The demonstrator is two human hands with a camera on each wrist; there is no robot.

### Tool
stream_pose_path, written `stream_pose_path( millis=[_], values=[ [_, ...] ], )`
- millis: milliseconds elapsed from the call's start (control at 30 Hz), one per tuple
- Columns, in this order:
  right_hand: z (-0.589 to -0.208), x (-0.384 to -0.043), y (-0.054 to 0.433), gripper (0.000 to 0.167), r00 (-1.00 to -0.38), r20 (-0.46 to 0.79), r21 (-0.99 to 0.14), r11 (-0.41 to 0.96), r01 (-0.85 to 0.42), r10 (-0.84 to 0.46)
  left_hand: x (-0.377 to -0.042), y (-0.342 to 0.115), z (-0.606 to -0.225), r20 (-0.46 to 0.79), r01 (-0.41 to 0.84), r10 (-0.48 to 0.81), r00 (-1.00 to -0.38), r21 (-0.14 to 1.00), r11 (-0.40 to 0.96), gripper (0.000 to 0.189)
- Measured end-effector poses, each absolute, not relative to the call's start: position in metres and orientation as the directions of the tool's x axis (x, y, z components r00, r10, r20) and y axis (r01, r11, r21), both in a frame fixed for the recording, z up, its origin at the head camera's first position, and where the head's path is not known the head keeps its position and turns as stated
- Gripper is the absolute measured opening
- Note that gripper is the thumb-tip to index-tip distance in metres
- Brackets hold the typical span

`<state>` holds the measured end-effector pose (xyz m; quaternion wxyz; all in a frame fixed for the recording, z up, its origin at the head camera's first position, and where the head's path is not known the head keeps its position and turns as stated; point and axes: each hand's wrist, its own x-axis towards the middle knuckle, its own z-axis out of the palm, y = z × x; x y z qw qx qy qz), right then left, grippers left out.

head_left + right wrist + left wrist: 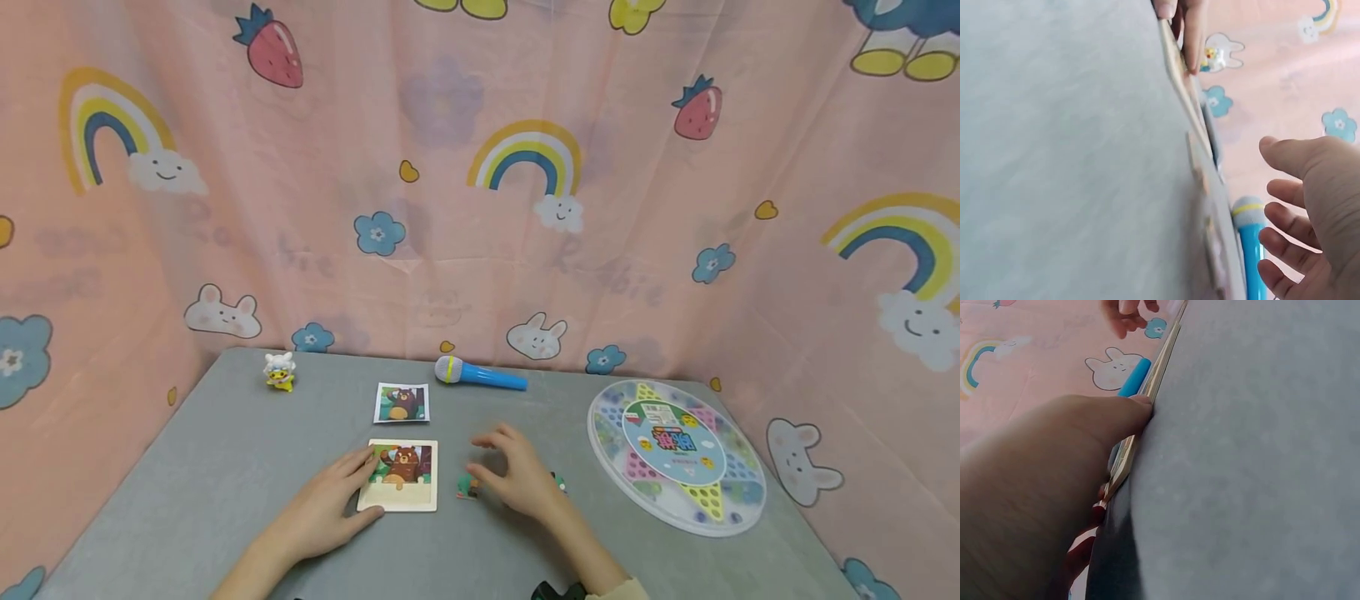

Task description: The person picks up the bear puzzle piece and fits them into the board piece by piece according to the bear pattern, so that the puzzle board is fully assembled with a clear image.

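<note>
A wooden jigsaw puzzle board [411, 498] lies flat near the middle of the table, showing a brown bear across its upper part and bare wood below. My left hand [322, 506] holds it at its left side, thumb at the lower edge and fingers along the upper left; the left wrist view shows the thumb [1125, 415] against the board's edge. To the right, my right hand [517, 477] hovers with fingers spread and slightly bent, holding nothing. Loose puzzle pieces [467, 487] lie beneath it, partly hidden by the hand. Behind the board lies a matching bear picture card [402, 404].
A blue toy microphone [487, 377] lies at the table's back edge. A small yellow and white figurine [280, 372] stands at the back left. On the right rests a round Chinese checkers board [678, 458]. A pink patterned curtain [322, 167] hangs around the table [210, 483].
</note>
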<state>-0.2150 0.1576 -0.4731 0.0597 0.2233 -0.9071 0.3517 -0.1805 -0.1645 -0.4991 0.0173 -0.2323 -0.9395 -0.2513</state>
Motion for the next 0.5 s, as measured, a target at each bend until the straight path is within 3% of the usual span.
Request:
stream_pose_path(
  millis=[500],
  values=[
    [-0.498,-0.207,0.185,0.040,-0.875,0.263,-0.578,0.660,-0.480,-0.406,-0.183,-0.168,-0.501,0.126,0.445,0.442,-0.888,0.471,0.762,0.075]
  ],
)
